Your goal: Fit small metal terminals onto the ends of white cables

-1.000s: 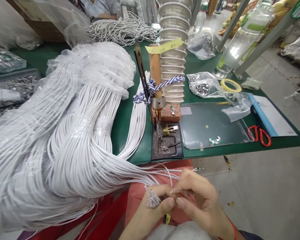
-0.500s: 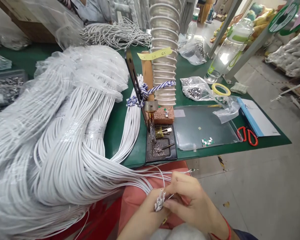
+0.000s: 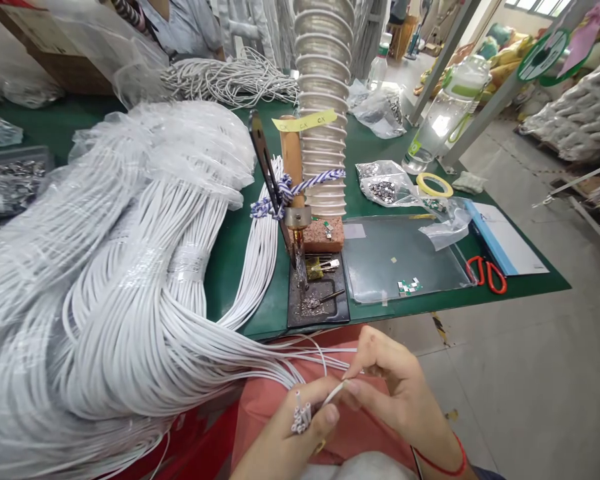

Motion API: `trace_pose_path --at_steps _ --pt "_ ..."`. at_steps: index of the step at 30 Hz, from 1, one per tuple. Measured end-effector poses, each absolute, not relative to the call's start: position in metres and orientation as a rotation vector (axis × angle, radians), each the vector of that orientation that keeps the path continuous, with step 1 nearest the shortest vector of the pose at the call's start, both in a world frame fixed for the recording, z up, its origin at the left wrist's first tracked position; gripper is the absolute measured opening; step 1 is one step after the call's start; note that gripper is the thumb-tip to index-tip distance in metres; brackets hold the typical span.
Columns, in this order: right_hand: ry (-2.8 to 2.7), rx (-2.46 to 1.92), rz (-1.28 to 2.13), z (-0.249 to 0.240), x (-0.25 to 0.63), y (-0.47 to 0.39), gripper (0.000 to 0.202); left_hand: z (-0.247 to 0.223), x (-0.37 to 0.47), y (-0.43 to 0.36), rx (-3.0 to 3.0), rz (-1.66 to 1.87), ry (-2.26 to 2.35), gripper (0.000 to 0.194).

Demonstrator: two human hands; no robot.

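My left hand (image 3: 305, 420) is closed around a small bunch of white cables (image 3: 300, 415), whose cut ends poke up between thumb and fingers. One white cable (image 3: 334, 392) sticks out to the right from that hand. At its tip, my right hand (image 3: 387, 380) pinches it between thumb and forefinger; the very end is hidden by the fingers. The cables trail left over a reddish cloth (image 3: 265, 413) on my lap into a large bundle of white cables (image 3: 130, 313) on the green table.
A soldering iron (image 3: 298, 247) points down over a black tray (image 3: 320, 313) near the table edge. Right of it lie a clear plastic sheet (image 3: 375, 260) with small green boards (image 3: 409, 287), red scissors (image 3: 490, 275) and yellow tape (image 3: 435, 185). Behind rises a ribbed hose (image 3: 324, 100).
My right hand has drawn slightly away from my left, and the single cable between them now shows more. The bunch in my left hand has shifted a little left.
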State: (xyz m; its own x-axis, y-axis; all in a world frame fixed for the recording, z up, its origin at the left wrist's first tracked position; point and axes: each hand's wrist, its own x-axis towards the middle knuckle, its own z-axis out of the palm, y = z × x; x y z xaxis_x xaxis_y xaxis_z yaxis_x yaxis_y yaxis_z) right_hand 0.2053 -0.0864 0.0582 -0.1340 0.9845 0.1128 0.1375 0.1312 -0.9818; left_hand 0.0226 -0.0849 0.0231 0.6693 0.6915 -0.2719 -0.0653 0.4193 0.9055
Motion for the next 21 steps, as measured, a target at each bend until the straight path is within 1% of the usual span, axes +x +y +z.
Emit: trace_pose_path --at_steps 4,7,11,16,21 --pt "-1.48 -1.13 1.153 0.055 0.199 -0.085 0.02 0.031 0.025 -0.088 1.074 0.622 0.871 0.048" --pt "-1.474 -1.101 1.121 0.052 0.193 -0.085 0.023 0.033 0.027 -0.09 0.985 0.692 0.946 0.042" --pt "-1.477 -1.107 1.047 0.052 0.193 -0.086 0.025 0.03 0.026 -0.092 0.907 0.732 0.973 0.044" --pt "-1.363 -1.188 0.981 0.056 0.201 -0.087 0.022 0.026 0.023 -0.094 0.846 0.757 1.022 0.045" --pt "-1.439 -1.158 1.076 0.054 0.196 -0.086 0.018 0.028 0.024 -0.091 0.786 0.807 1.013 0.044"
